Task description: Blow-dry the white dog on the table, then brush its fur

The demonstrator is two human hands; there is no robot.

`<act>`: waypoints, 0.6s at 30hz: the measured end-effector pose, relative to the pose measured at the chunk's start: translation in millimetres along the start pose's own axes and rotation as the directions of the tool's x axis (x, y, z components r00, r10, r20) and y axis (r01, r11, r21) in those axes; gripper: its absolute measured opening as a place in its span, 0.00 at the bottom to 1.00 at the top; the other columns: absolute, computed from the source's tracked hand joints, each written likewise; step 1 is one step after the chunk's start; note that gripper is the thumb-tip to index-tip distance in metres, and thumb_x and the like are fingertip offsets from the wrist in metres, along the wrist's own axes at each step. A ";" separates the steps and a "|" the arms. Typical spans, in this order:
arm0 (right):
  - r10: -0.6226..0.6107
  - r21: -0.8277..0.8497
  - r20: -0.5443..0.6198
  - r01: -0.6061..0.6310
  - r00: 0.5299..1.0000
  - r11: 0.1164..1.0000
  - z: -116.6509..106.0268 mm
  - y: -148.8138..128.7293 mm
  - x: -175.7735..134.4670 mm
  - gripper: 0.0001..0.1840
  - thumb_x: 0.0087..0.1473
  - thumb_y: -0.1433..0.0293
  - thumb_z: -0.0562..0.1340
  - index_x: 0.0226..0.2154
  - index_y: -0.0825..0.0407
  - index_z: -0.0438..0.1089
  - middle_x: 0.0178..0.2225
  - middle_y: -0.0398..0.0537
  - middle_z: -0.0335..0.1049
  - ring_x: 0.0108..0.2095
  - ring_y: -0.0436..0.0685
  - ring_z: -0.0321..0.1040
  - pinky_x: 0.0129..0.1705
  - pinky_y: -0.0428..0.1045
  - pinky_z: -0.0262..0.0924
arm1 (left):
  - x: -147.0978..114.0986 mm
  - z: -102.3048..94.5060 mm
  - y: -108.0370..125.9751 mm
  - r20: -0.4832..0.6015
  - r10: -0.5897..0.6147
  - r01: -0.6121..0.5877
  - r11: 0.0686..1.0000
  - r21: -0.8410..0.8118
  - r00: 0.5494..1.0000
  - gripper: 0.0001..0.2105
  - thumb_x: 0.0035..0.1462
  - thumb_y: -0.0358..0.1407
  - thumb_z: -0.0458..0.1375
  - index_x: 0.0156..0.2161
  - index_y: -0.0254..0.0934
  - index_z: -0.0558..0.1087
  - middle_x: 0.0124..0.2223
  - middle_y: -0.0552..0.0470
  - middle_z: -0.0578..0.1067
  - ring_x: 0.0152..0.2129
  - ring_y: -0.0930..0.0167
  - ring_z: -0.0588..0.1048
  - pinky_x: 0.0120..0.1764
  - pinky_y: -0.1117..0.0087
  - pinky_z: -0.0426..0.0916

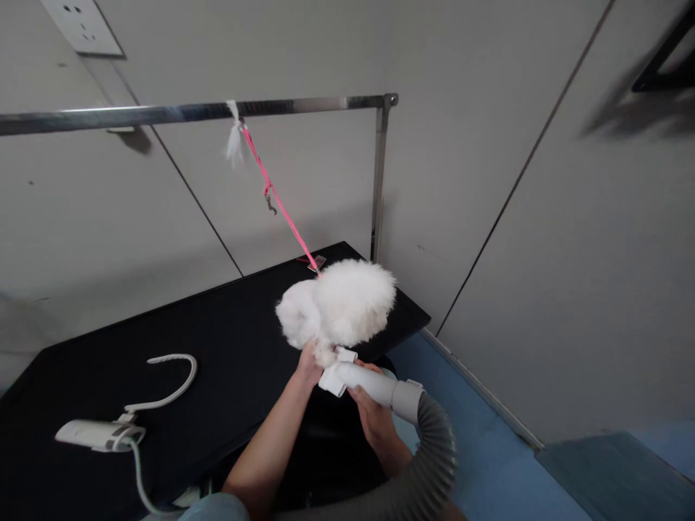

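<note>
A fluffy white dog (355,300) is near the right end of the black table (233,318), tethered by a pink leash (290,224). My left hand (310,362) is closed around one of its legs, whose furry paw (324,353) pokes out beside my fingers; part of the grip is hidden. In my right hand (372,412) is a white dryer nozzle (363,381) with a wide flat head, pointed at the paw from close by. A grey ribbed hose (437,441) runs from the nozzle's back end and curves down toward me.
A metal bar (179,114) spans above the table, with the leash and a white tuft (234,137) tied to it. On the table's left lies a white device (98,434) with a curved arm and a cable. Grey walls (478,145) stand behind and right.
</note>
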State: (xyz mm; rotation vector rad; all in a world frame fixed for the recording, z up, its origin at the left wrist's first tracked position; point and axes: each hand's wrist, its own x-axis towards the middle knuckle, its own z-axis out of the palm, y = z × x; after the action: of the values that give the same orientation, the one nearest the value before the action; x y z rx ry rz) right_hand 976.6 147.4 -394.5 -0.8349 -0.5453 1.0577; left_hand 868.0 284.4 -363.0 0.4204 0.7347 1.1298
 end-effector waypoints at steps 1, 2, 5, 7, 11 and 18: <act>0.022 0.049 -0.001 -0.022 1.000 0.999 0.8 0.9 -2.8 0.26 0.42 0.65 0.73 0.45 0.40 0.70 0.50 0.42 0.76 0.52 0.64 0.73 0.58 0.62 0.66 | -3.1 0.3 -0.3 -0.019 0.013 -0.013 1.000 -0.022 1.000 0.06 0.53 0.34 0.61 0.33 0.32 0.77 0.25 0.49 0.79 0.20 0.69 0.77 0.27 0.72 0.73; 0.043 0.086 -0.006 -0.042 0.999 0.995 2.2 0.6 -5.7 0.26 0.41 0.65 0.74 0.45 0.41 0.69 0.50 0.43 0.76 0.52 0.63 0.73 0.58 0.61 0.66 | -5.9 0.5 -0.6 -0.034 0.023 -0.024 0.999 -0.038 0.999 0.07 0.52 0.34 0.61 0.35 0.32 0.77 0.27 0.48 0.80 0.23 0.68 0.79 0.29 0.72 0.74; 0.109 0.158 -0.004 -0.107 0.994 0.982 6.8 -2.4 -10.9 0.26 0.42 0.66 0.74 0.45 0.41 0.69 0.50 0.42 0.76 0.53 0.62 0.73 0.58 0.61 0.66 | -12.4 -1.5 -1.3 -0.031 0.042 -0.043 0.999 -0.015 0.999 0.11 0.47 0.34 0.64 0.38 0.32 0.78 0.33 0.46 0.83 0.32 0.64 0.82 0.38 0.69 0.77; 0.164 0.209 0.022 -0.165 0.986 0.964 6.2 -2.2 -8.5 0.23 0.45 0.64 0.72 0.45 0.40 0.70 0.49 0.42 0.77 0.52 0.63 0.74 0.55 0.63 0.69 | -15.1 -6.2 -0.8 -0.017 0.055 -0.054 0.996 0.064 0.998 0.14 0.44 0.35 0.66 0.39 0.32 0.78 0.35 0.44 0.83 0.38 0.60 0.82 0.43 0.65 0.77; 0.224 0.240 -0.010 -0.216 0.974 0.946 -10.1 1.1 11.2 0.21 0.46 0.59 0.70 0.43 0.43 0.71 0.45 0.45 0.78 0.49 0.64 0.75 0.50 0.63 0.72 | -21.5 -25.9 10.2 -0.002 0.248 -0.227 0.891 0.392 0.969 0.20 0.38 0.35 0.71 0.40 0.35 0.78 0.45 0.42 0.83 0.51 0.53 0.78 0.56 0.55 0.71; 0.125 0.236 -0.120 -0.094 0.985 0.967 -24.4 -12.1 41.9 0.22 0.45 0.60 0.71 0.44 0.43 0.70 0.46 0.46 0.78 0.50 0.62 0.74 0.50 0.60 0.72 | -37.9 -101.7 95.5 0.307 0.373 -0.416 0.260 0.871 0.876 0.22 0.42 0.46 0.69 0.44 0.39 0.80 0.52 0.44 0.81 0.54 0.52 0.75 0.63 0.52 0.63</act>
State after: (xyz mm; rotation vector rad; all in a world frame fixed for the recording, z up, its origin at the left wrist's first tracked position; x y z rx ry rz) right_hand 1018.3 174.7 -398.8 -0.7308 -0.2590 1.1331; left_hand 723.5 280.7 -360.5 1.7152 1.2625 1.0495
